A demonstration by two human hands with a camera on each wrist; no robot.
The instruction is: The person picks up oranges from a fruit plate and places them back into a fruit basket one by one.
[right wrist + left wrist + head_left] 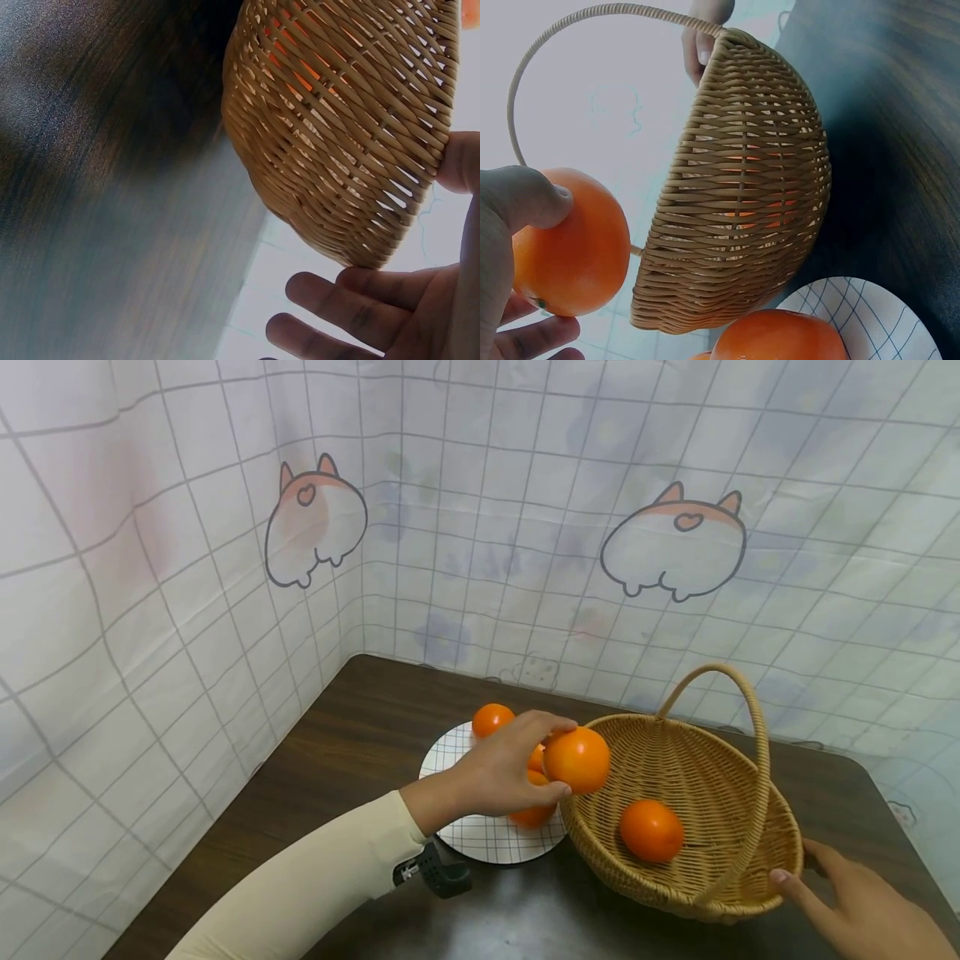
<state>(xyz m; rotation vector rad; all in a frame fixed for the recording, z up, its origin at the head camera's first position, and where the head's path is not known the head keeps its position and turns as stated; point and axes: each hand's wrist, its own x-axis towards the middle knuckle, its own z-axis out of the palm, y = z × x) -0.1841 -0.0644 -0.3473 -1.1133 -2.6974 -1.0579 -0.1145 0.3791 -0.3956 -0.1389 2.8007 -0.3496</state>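
Observation:
My left hand (498,768) holds an orange (577,761) between thumb and fingers, above the left rim of a wicker basket (705,760). In the left wrist view the thumb lies over the top of that held orange (585,255). Another orange (651,832) lies inside the basket. Left of the basket a round white plate (480,839) with a grid pattern bears more oranges (492,720), partly hidden by my left hand. At the basket's right end my right hand (862,893) grips the rim, thumb (459,161) at the edge and forefinger against the end.
The basket's tall arched handle (759,760) rises over its right part. A dark wood table (337,752) carries everything, with a grid-patterned curtain (480,527) along its back and left sides. A dark wrist device (442,870) sits under my left sleeve.

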